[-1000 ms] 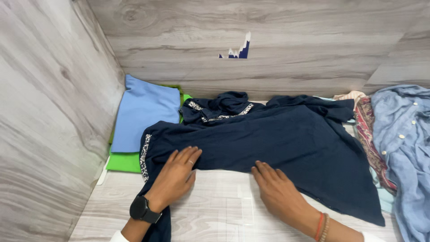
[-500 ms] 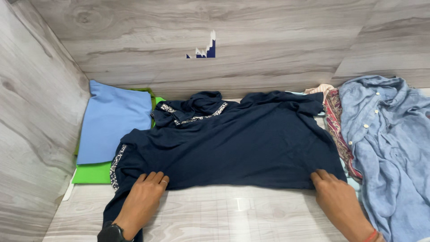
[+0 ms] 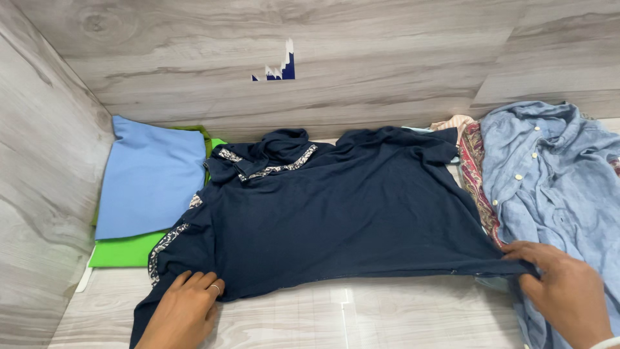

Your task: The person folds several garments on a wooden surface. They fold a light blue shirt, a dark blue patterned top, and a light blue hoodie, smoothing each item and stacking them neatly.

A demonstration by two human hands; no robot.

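A dark navy shirt (image 3: 342,207) with patterned trim on collar and sleeve lies spread flat on the grey wood-look surface. My left hand (image 3: 184,310) presses flat on its lower left corner near the sleeve. At the lower right corner of the shirt, my right hand (image 3: 562,291) pinches the hem and holds it stretched out sideways over the edge of the neighbouring clothes.
A folded light blue cloth (image 3: 152,178) rests on a folded green one (image 3: 126,249) at the left, against the side wall. A crumpled light blue button shirt (image 3: 555,174) and a red patterned cloth (image 3: 475,174) lie at the right. The back wall (image 3: 361,58) stands close behind.
My right hand has slid rightward along the hem, pulling the shirt's lower edge out wide. My left hand has shifted down and left on the sleeve corner. The view has panned right.
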